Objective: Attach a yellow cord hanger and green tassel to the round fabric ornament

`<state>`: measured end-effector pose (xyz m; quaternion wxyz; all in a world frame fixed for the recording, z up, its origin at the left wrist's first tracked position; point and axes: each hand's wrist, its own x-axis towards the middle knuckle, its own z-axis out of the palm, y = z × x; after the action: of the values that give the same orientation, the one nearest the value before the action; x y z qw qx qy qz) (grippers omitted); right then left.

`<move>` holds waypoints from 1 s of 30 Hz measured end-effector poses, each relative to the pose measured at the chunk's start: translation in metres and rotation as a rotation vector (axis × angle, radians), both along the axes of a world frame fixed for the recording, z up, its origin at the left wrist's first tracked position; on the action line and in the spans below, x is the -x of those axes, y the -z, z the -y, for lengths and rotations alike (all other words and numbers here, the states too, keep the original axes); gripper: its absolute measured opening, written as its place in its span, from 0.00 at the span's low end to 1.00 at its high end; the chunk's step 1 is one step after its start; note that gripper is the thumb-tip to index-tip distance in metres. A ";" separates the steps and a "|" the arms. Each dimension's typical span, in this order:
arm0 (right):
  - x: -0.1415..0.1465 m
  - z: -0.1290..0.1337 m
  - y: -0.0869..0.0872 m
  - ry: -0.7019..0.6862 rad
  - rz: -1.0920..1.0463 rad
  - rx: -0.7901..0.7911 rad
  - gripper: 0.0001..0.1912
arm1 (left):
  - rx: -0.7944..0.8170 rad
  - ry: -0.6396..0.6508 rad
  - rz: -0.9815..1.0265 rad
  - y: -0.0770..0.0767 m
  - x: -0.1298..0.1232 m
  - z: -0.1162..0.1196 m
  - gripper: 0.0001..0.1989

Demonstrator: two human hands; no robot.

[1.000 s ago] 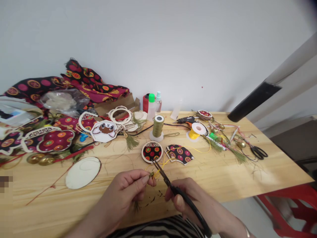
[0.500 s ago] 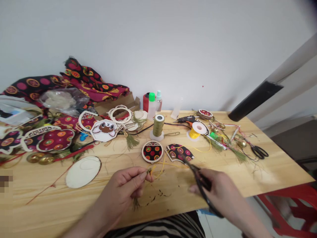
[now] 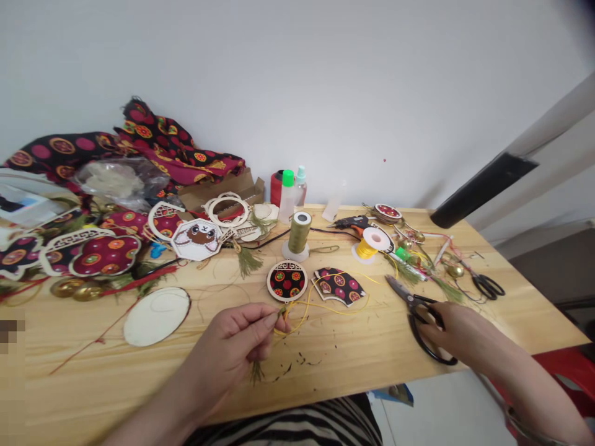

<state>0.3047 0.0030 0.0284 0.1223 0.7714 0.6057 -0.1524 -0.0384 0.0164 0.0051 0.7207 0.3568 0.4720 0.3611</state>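
Note:
My left hand (image 3: 246, 341) pinches a small olive-green tassel (image 3: 256, 371), its strands hanging below my fingers. Yellow cord (image 3: 304, 316) runs from that pinch toward a round pendant (image 3: 287, 282) with flowered black fabric in a pale wooden frame. Beside the pendant lies a fan-shaped fabric piece (image 3: 339, 286) crossed by the cord. At the right, my right hand (image 3: 444, 331) has its fingers on one handle of large black scissors (image 3: 411, 301), which rest on or just above the table with blades pointing up-left. The other handle loop sticks out toward the front edge.
Behind stand a spool of olive thread (image 3: 300, 236), a spool of yellow cord (image 3: 367, 248), glue bottles (image 3: 287, 197) and a glue gun (image 3: 353, 224). Framed ornaments (image 3: 105, 255) and patterned cloth (image 3: 162, 145) crowd the left. Smaller scissors (image 3: 488, 286) lie right; dark scraps (image 3: 297, 363) dot the front.
My right hand has carried the scissors away to the right and lowered them toward the tabletop. My left hand keeps its pinch on the tassel in nearly the same spot.

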 end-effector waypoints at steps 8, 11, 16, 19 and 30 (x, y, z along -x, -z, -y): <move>0.060 -0.003 -0.006 -0.130 -0.465 -0.453 0.12 | 0.052 0.023 0.029 -0.004 -0.008 -0.001 0.11; 0.112 -0.006 0.000 -0.101 -1.026 -0.533 0.08 | 0.072 0.034 0.077 -0.006 -0.016 0.001 0.11; 0.160 -0.012 0.015 0.145 -1.547 -0.326 0.10 | 0.099 0.004 0.157 -0.003 -0.016 0.005 0.09; 0.166 -0.014 0.017 0.195 -1.651 -0.248 0.06 | 0.112 -0.002 0.163 -0.002 -0.015 0.006 0.09; 0.163 -0.009 0.010 0.259 -1.699 -0.419 0.03 | 0.132 0.012 0.194 0.003 -0.017 0.005 0.09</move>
<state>0.1417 0.0122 0.0179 -0.5310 0.4668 0.4151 -0.5725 -0.0213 0.0119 0.0022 0.7872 0.2749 0.4205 0.3577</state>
